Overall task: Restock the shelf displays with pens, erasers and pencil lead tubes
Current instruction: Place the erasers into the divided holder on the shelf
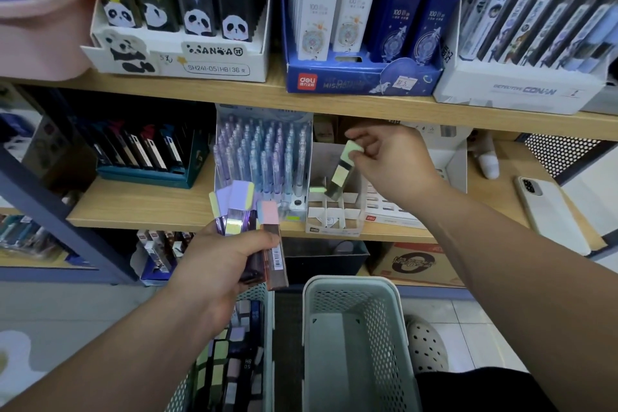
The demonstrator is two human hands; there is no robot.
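My left hand grips a bunch of pencil lead tubes with purple, yellow and pink caps, held up in front of the middle shelf. My right hand pinches the green cap of a single lead tube. That tube hangs tilted over a white divided display box on the shelf, its lower end among the dividers. Another green-capped tube stands in the box. A pen display full of pastel pens stands just left of the box.
Below me a basket holds several more lead tubes, and a pale green basket beside it holds nothing. A phone lies on the shelf at right. The upper shelf carries panda, blue and white boxes of lead tubes.
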